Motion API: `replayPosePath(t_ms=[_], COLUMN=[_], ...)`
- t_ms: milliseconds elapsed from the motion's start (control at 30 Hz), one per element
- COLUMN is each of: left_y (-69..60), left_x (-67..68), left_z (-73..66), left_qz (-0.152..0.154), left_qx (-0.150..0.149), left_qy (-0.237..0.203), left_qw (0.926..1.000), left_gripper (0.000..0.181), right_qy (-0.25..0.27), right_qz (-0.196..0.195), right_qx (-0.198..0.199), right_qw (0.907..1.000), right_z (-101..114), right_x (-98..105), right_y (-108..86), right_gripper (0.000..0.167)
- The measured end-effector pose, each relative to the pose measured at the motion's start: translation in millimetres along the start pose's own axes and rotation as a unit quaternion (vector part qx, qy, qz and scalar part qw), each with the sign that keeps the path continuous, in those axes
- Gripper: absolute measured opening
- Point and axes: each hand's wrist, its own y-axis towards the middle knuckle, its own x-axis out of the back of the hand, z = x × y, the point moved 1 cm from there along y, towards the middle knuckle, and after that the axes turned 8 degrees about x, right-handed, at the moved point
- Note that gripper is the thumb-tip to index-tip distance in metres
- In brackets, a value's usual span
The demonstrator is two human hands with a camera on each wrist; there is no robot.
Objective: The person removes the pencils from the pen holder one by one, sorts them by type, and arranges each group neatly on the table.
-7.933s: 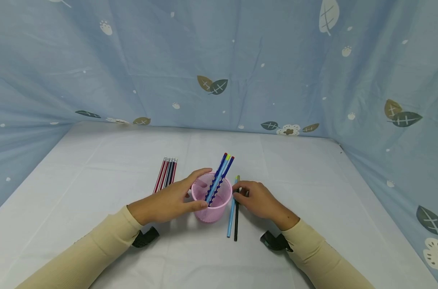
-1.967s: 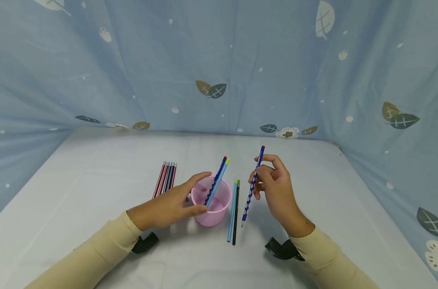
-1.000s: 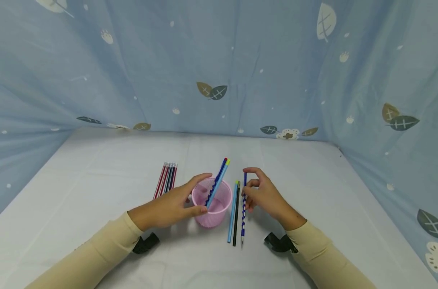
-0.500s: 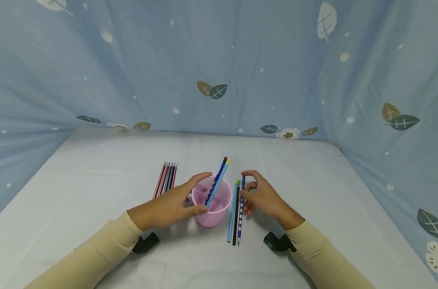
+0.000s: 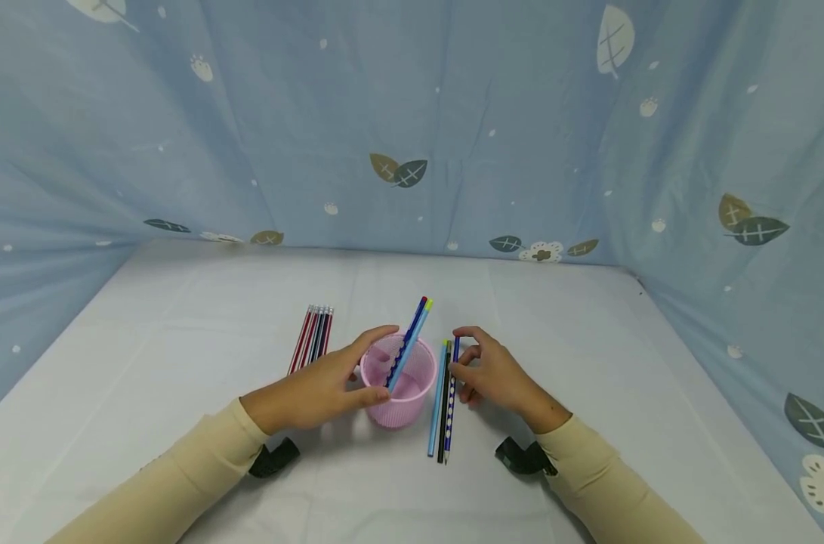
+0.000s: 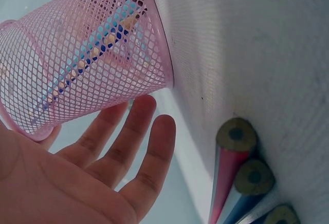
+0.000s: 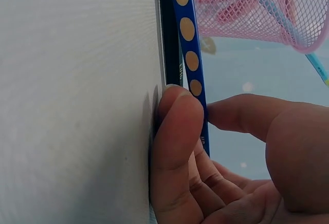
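A pink mesh pencil cup (image 5: pixel 396 414) stands upright in the middle of the table. My left hand (image 5: pixel 319 381) holds it from the left, thumb at the near rim and index finger at the far rim; the other fingers lie along its side in the left wrist view. Inside lean a dark blue pencil (image 5: pixel 415 321) and a light blue pencil (image 5: pixel 418 332). Right of the cup, my right hand (image 5: pixel 496 378) pinches a dotted blue pencil (image 7: pixel 188 34) between thumb and fingers. That pencil lies alongside a black pencil (image 5: pixel 442 423) and another light blue pencil (image 5: pixel 434 423).
Several striped pencils (image 5: pixel 311 336) in red and dark blue lie in a row left of the cup, partly hidden behind the left hand. A white cloth covers the table (image 5: pixel 554 325). A blue patterned curtain (image 5: pixel 412 91) hangs behind and at the sides.
The right hand has taken a dotted blue pencil out of the cup, lowered it to the table and moved it left against the black one. The left hand has stayed at the cup.
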Motion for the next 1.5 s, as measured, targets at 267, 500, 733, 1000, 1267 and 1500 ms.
replayPosePath(t_ms=[267,500,733,1000,1267,1500], left_y=[-0.2,1.4,0.5,0.2,-0.2,0.8], left_x=[0.6,0.4,0.3,-1.4,0.9,1.2], left_z=[-2.0,-0.9,0.3,0.1,-0.6,-0.7], left_qz=[-0.004,0.001,0.0,-0.002,0.002,0.001], left_qx=[0.009,0.011,0.002,0.006,0.003,-0.003], left_qy=[-0.006,-0.006,0.0,-0.004,-0.002,-0.004], left_qw=[0.9999,0.9999,1.0,1.0,1.0,1.0], left_gripper=[0.078,0.078,0.078,0.079,0.078,0.078], right_qy=[-0.006,-0.017,-0.032,-0.047,-0.047,-0.053], right_qz=[-0.005,-0.006,-0.011,-0.015,-0.01,-0.014], right_qx=[-0.002,-0.009,-0.015,-0.01,-0.008,-0.001], right_qw=[1.0,0.9998,0.9993,0.9987,0.9988,0.9985], right_z=[1.2,3.2,4.2,3.6,1.8,2.6], right_x=[0.4,0.7,-1.2,-2.3,-1.0,-1.2], right_y=[1.0,0.3,-1.0,-2.1,0.1,-0.2], right_gripper=[0.063,0.065,0.064,0.063,0.064,0.055])
